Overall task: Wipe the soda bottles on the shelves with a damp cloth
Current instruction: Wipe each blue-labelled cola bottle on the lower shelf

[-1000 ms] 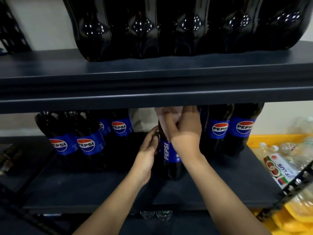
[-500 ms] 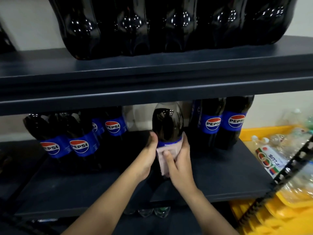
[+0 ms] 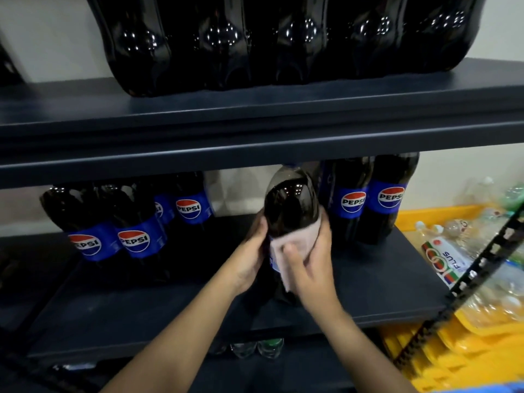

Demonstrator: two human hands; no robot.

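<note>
Both hands grip one soda bottle [image 3: 290, 205], right [image 3: 312, 268] pressing cloth [image 3: 295, 242] over its label, left [image 3: 251, 256] steadying.

"PEPSI" on the shelved soda bottles' blue labels [image 3: 353, 201]; "PLUS" on a clear bottle [image 3: 450, 260].

Middle shelf [image 3: 368, 293]: held bottle [image 3: 290, 205] at centre, near front edge. Left hand [image 3: 251, 258] on its left side, right hand [image 3: 310, 265] on its right, cloth [image 3: 292, 248] between right hand and bottle. Bottle group [image 3: 119, 222] left — bottle pair [image 3: 371, 199] just right, farther back. Upper shelf [image 3: 255, 120] above, bottle row [image 3: 283, 38] on it. Crates [image 3: 467, 341] far right.
</note>
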